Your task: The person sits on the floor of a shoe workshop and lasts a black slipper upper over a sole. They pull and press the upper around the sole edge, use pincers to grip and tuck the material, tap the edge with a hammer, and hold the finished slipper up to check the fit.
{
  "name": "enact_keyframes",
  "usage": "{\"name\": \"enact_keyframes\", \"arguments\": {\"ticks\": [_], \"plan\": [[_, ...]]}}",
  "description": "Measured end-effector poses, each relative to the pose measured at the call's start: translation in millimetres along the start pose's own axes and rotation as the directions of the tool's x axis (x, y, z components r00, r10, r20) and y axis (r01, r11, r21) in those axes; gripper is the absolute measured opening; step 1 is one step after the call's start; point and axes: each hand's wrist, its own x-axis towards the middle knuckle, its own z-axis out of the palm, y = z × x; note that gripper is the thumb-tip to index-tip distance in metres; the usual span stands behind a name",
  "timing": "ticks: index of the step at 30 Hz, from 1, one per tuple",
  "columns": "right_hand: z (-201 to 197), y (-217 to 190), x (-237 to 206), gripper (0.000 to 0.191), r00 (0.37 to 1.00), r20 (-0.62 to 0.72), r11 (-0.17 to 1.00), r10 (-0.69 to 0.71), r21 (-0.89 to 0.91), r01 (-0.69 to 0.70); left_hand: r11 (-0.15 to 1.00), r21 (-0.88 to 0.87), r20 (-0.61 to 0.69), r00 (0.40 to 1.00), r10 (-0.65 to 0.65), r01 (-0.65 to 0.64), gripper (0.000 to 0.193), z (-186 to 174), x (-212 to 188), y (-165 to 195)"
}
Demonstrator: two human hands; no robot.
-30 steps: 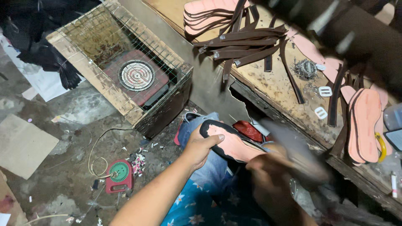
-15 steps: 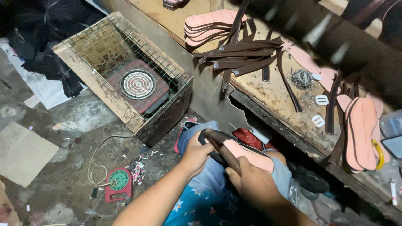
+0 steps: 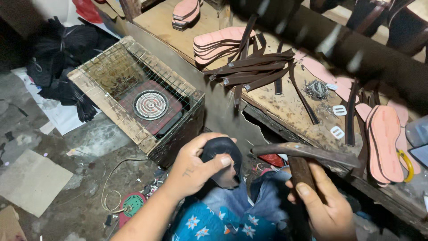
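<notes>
While the person is sitting low at the workbench, these lines are telling what shows:

Step in hand: judging by the grip, the sole is being held steady on the lap while the tool is hovering over it, so a hammering step seems under way.
Left hand [image 3: 196, 167]: its fingers are wrapping tight around the black shoe sole [image 3: 223, 160], at 6 o'clock in view.
Right hand [image 3: 323, 207]: its fingers are closing round the handle of the hammer [image 3: 307, 154], whose head is pointing toward 9 o'clock.
Next move: it is likely calling for aim onto the sole's edge, clear of the left thumb.
Packages, labels, signs: none are showing legibly; a wire-covered wooden box [image 3: 133, 102] with a round heater coil is sitting at 10 o'clock; pink insoles [image 3: 220, 40] and brown straps [image 3: 258, 69] are lying on the surface [image 3: 285, 105] at 1 o'clock.
</notes>
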Motion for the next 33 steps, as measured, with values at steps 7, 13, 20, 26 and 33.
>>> {"name": "enact_keyframes", "arguments": {"ticks": [7, 13, 20, 26, 33], "plan": [[-7, -72, -11, 0.046, 0.974, 0.051, 0.857, -0.222, -0.465, 0.220, 0.987, 0.159, 0.144, 0.990, 0.006, -0.029, 0.037, 23, -4, -2], [10, -80, 2, 0.039, 0.857, 0.285, 0.624, -0.430, -0.593, 0.510, 0.992, 0.130, 0.133, 0.991, -0.013, -0.005, 0.035, 20, -1, -4], [40, 0, 1, 0.062, 0.962, -0.013, 0.953, 0.271, 0.141, -0.267, 0.998, 0.053, 0.035, 0.999, -0.025, 0.024, 0.035, 11, -2, -10], [30, 46, 10, 0.060, 0.995, 0.013, 0.985, 0.100, -0.141, -0.097, 0.997, 0.052, -0.011, 0.999, 0.049, -0.048, 0.038, 4, 0, -24], [-62, 80, 102, 0.058, 0.965, -0.134, 0.470, -0.224, -0.883, -0.014, 1.000, 0.022, -0.078, 0.997, 0.023, -0.021, 0.056, -15, 16, -66]]}}
